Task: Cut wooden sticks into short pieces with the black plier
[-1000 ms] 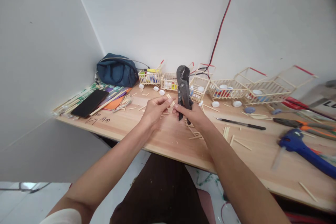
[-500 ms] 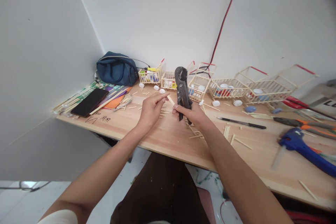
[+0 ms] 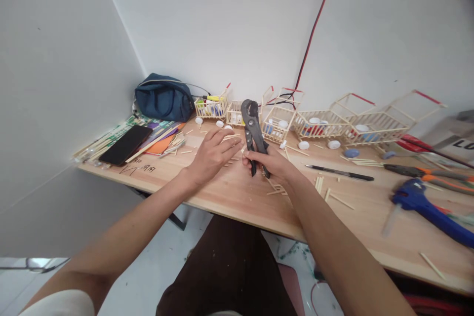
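My right hand [image 3: 272,162] is closed around a black hand cutter [image 3: 254,126], which stands upright with its jaws at the top. A short piece of pale wooden stick [image 3: 243,150] shows at the right fingertips. To the left of the cutter, my left hand [image 3: 212,155] reaches over the tabletop with its fingers stretched out, palm down. Loose sticks [image 3: 231,136] are close to its fingers. Whether those fingers touch any stick is hidden. Behind the hands stands a small stick-built cart [image 3: 235,114], partly covered by the cutter.
More stick carts [image 3: 322,126] with white wheels line the wall. On the right lie a pen [image 3: 338,173], pliers [image 3: 418,172] and a blue glue gun [image 3: 425,202]. At left are a phone [image 3: 126,144] and a blue bag [image 3: 165,98]. The table edge [image 3: 222,213] is near me.
My left hand has let go of the stick by the right fingertips, and its fingers have spread over the table. The cutter has tipped slightly left and lower in my right hand.
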Tool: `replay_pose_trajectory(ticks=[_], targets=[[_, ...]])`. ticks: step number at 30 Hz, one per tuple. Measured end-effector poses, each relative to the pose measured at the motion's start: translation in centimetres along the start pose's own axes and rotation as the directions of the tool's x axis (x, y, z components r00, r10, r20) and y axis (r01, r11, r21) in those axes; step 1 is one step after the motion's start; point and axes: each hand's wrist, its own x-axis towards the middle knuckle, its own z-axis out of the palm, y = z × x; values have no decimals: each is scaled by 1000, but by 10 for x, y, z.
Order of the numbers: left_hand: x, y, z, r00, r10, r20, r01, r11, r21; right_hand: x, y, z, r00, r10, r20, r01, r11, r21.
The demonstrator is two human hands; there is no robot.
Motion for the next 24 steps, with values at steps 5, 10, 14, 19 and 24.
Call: replay_pose_trajectory(ticks=[5, 10, 14, 19, 24], targets=[[4, -3, -1, 989, 140, -48, -138, 989, 53, -4, -1, 0, 995, 23, 101, -32, 995, 96], [2, 2, -1, 999, -53, 0, 53, 991, -124, -6, -7, -5, 981, 81, 174, -100, 990, 104], [-2, 13, -7, 775, -570, 271, 606, 550, -575, -6, -11, -7, 981, 96, 170, -96, 995, -11], [-2, 16, -26, 420, -520, 744, 681, -360, -637, -6, -6, -9, 973, 80, 217, -29, 973, -229], [-3, -1, -43, 399, -499, 769, 640, -449, -623, -11, -9, -7, 954, 111, 279, -10, 940, -342]])
